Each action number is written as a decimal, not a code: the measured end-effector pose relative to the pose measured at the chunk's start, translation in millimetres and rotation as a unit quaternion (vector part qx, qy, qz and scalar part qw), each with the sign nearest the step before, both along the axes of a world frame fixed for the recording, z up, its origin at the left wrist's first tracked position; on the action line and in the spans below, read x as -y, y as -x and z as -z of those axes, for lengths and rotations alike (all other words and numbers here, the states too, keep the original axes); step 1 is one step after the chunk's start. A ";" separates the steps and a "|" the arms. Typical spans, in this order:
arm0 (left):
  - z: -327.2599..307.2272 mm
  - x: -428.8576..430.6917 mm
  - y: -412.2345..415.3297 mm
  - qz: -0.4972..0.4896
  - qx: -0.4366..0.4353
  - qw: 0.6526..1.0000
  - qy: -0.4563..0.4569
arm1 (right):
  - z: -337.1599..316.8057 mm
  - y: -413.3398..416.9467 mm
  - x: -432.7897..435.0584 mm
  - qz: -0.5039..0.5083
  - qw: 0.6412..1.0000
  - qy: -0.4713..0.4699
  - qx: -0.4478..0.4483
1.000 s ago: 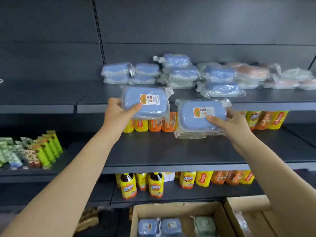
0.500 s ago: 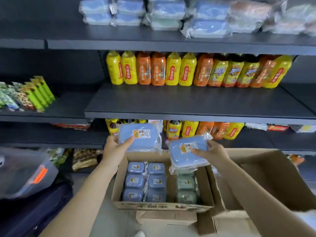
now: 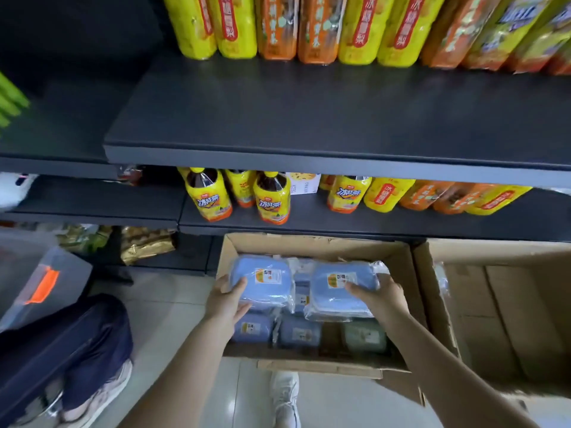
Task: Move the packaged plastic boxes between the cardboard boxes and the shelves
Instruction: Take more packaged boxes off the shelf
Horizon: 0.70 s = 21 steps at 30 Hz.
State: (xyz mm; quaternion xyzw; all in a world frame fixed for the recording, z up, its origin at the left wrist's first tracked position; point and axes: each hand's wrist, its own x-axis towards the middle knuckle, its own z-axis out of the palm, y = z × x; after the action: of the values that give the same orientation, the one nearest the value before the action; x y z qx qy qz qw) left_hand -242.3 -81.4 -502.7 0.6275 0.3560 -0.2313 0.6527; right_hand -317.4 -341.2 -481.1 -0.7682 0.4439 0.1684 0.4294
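My left hand (image 3: 227, 299) grips a blue plastic box in clear wrap (image 3: 262, 281), thumb across its front. My right hand (image 3: 381, 296) holds a second wrapped blue box (image 3: 338, 288) by its right side. Both boxes hover inside the open cardboard box (image 3: 318, 244) on the floor, just above the packed boxes. Below them lie more wrapped blue boxes (image 3: 298, 333) and a green one (image 3: 364, 336). A dark shelf (image 3: 309, 118) runs above.
Yellow and orange drink bottles (image 3: 268, 199) line the low shelf behind the box, with more on the shelf above. A second open cardboard box (image 3: 506, 307) stands to the right. A person's leg and shoe (image 3: 92, 393) are at the left, my own shoe (image 3: 284, 396) below.
Both hands carried the two blue boxes down from the top shelf to the cardboard box on the floor. The view tilted downward with them.
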 end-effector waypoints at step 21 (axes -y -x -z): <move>239.2 38.9 -89.1 -0.177 -0.131 0.975 0.017 | 252.1 -78.3 -19.9 0.095 0.993 -0.073 0.000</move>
State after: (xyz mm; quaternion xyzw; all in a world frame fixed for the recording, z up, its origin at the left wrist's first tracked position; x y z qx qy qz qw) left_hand -153.3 -120.3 -741.9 0.5077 0.5401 -0.1981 0.6412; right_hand -239.2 -321.2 -733.3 -0.6890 0.5017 0.1586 0.4985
